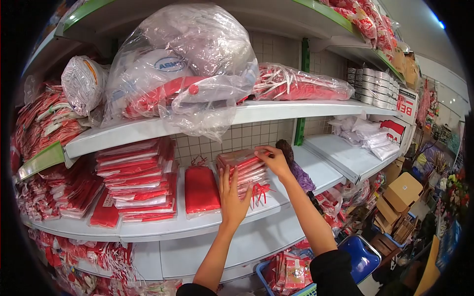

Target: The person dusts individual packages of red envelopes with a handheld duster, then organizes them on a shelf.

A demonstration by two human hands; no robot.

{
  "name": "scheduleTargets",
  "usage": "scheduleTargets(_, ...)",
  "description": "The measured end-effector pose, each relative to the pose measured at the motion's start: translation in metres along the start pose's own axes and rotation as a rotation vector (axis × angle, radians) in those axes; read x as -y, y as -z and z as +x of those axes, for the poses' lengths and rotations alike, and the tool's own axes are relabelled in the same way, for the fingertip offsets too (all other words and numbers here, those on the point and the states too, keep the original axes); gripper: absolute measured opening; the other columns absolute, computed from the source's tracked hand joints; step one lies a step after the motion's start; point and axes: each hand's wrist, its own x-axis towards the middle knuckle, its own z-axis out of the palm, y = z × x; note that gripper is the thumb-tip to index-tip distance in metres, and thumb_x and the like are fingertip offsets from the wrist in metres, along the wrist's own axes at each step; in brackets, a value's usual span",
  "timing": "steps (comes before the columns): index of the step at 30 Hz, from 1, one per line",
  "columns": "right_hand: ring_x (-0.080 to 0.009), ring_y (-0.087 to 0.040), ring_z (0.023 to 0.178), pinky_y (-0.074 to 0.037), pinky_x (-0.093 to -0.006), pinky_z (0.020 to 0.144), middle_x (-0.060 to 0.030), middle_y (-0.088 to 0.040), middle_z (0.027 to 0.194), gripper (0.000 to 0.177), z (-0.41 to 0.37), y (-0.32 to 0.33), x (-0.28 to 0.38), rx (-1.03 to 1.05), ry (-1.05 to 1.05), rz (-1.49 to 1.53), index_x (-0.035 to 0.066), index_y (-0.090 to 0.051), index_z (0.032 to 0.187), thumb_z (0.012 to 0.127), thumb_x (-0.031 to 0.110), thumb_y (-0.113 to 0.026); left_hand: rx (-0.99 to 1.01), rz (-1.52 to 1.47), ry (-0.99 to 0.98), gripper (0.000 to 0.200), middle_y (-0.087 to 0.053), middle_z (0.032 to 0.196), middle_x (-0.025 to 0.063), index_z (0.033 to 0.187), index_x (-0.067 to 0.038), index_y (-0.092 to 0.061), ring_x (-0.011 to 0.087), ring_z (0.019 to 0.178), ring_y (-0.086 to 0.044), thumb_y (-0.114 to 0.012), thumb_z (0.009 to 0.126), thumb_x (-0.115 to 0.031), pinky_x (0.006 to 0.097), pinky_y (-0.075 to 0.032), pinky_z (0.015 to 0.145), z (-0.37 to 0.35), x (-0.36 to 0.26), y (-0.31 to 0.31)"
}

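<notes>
On the middle shelf, a stack of red and white plastic-wrapped packets (245, 172) stands between my hands. My left hand (233, 195) lies open against the stack's left front side, fingers spread and pointing up. At the stack's top right corner, my right hand (274, 160) has its thumb and fingers pressed together on the edge of the top packet. Red ties hang from the stack's lower right. To the left sits a flat red packet (201, 190), and beyond it a taller pile of red and white packets (143, 182).
Above runs a white shelf (197, 118) holding a large clear plastic bag (197, 49) and a bundle of red packets (301, 84). A purple fluffy item (302, 176) is right of my right hand. Below are a blue basket (266, 278) and a blue stool (359, 256).
</notes>
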Motion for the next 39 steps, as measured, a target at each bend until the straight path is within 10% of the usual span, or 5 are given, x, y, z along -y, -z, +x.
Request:
scheduleTargets(9, -0.0361, -0.049, 0.107, -0.04, -0.0395, 0.091, -0.0186, -0.051, 0.116, 0.045, -0.067, 0.014, 0.03, -0.199, 0.215, -0.258, 0.007, -0.056, 0.116, 0.075, 0.02, -0.066, -0.064, -0.096, -0.007, 0.055, -0.03, 0.14, 0.0197, 0.132, -0.004, -0.041, 0.036, 0.132, -0.025, -0.059, 0.081, -0.015, 0.0441, -0.023, 0.107, 0.001, -0.009, 0.007)
scheduleTargets(20, -0.0272, -0.049, 0.101, -0.038, -0.0375, 0.084, -0.0117, -0.056, 0.096, 0.026, -0.234, 0.062, 0.056, 0.041, 0.313, -0.468, 0.005, -0.059, 0.1, 0.075, 0.01, -0.061, 0.037, -0.379, -0.09, 0.04, -0.045, 0.131, 0.018, 0.121, -0.001, -0.053, 0.0365, 0.127, -0.035, -0.051, 0.081, -0.001, 0.0445, -0.027, 0.104, -0.096, -0.087, -0.02)
scheduleTargets(35, -0.021, -0.062, 0.081, -0.049, -0.0311, 0.072, -0.0113, -0.065, 0.092, 0.021, -0.521, 0.153, -0.138, 0.044, -0.724, -0.281, 0.003, -0.063, 0.099, 0.081, 0.011, -0.059, 0.854, -0.526, 0.233, 0.048, -0.049, 0.124, 0.0208, 0.125, -0.001, -0.045, 0.0338, 0.118, -0.046, -0.056, 0.079, -0.005, 0.037, -0.036, 0.099, -0.372, -0.075, -0.126)
scheduleTargets(39, -0.022, -0.063, 0.08, -0.05, -0.0315, 0.072, -0.0118, -0.065, 0.095, 0.027, -0.588, 0.133, -0.18, 0.019, -0.835, -0.177, 0.003, -0.062, 0.104, 0.08, 0.015, -0.06, 1.138, -0.585, 0.641, 0.052, -0.051, 0.12, 0.0222, 0.126, 0.0, -0.045, 0.0328, 0.108, -0.053, -0.062, 0.078, -0.013, 0.0353, -0.042, 0.091, -0.449, -0.047, -0.145)
